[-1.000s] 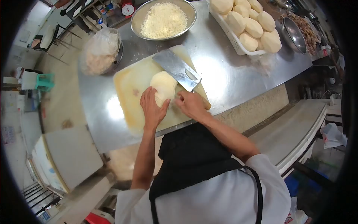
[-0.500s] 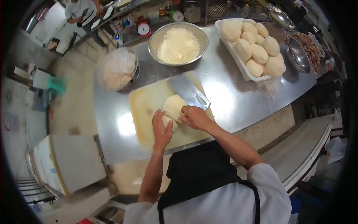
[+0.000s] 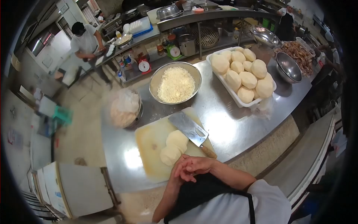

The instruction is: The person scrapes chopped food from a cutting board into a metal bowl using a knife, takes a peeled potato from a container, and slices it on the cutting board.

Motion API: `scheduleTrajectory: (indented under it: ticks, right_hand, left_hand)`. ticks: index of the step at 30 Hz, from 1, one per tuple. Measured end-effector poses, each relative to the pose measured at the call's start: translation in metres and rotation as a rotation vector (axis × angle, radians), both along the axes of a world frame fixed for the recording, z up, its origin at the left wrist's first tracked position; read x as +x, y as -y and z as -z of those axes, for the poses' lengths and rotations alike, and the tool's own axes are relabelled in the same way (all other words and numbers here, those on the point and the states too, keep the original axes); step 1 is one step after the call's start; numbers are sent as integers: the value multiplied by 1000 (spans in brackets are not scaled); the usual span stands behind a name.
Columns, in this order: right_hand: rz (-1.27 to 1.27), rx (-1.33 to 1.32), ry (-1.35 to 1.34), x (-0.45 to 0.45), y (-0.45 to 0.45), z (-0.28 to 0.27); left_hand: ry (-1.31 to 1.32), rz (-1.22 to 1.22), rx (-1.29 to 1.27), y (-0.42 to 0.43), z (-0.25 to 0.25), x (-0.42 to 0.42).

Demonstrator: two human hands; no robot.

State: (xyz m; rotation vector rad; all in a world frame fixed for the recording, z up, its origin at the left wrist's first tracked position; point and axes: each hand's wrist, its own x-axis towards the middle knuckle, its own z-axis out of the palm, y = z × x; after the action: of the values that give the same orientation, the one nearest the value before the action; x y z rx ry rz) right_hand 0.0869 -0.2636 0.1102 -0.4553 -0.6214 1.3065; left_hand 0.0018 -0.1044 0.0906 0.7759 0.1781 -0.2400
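Note:
My left hand and my right hand touch each other in front of my apron, at the near edge of a yellowed cutting board. Neither holds anything; the fingers look loosely stretched and overlap, so part of the left hand is hidden. Just beyond them on the board lie two pale pieces of peeled root vegetable, the nearer piece and the farther piece, overlapping or touching. To their right rests a cleaver, its wooden handle pointing toward me at the board's right side.
On the steel table stand a bowl of white shreds, a plastic-covered bowl, a white basket of peeled roots and a metal bowl. A co-worker stands at the far left counter, near a red scale.
Both hands have let go of the pale vegetable and come back together near my body. The pieces now lie uncovered on the board. My view has tilted up, showing more of the kitchen.

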Motion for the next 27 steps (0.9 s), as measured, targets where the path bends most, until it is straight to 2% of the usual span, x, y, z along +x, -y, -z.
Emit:
scheduleTrajectory:
  ticks: [2,5,7,13,14,16,17,19,20,22,23,25,26,27]
  right_hand:
    - [-81,-67,43,-4,0,1]
    - [-195,0,46,-11,4,10]
    - [-210,8,81,-7,-1,6]
    - [-240,-54,75,3,11,-1]
    - [-76,-158,144,10,25,-2]
    - [320,-468,286,19,56,7]
    - [547,-680,374,20,68,15]
    - [876,-967,1146,23,81,15]
    - [894,-995,1223,17,82,23]
    - [929,-1048,1383,6,78,51]
    - [884,-1106,1382,6,76,62]
    - [789,-1212,1377,5,70,80]
    - [878,-1178,1382,8,73,87]
    - [834,-1200,1280,12,78,78]
  left_hand:
    - [45,71,-88,-7,19,-8]
    - [125,169,-226,-16,48,-3]
    - [109,186,-250,-13,49,-21]
    - [30,182,-12,-19,13,-6]
    - [37,165,55,-23,9,0]
    - [73,98,252,-51,7,1]
    - [2,-10,460,-63,11,6]
    - [-31,-180,931,-76,7,27]
    - [-3,-226,1267,-75,-2,40]
    - [222,-266,1501,-66,1,60]
    - [349,-291,1613,-60,4,72]
    - [409,-146,1703,-48,12,90]
    - [442,-74,1746,-42,16,99]
    - [476,-66,1850,-35,24,106]
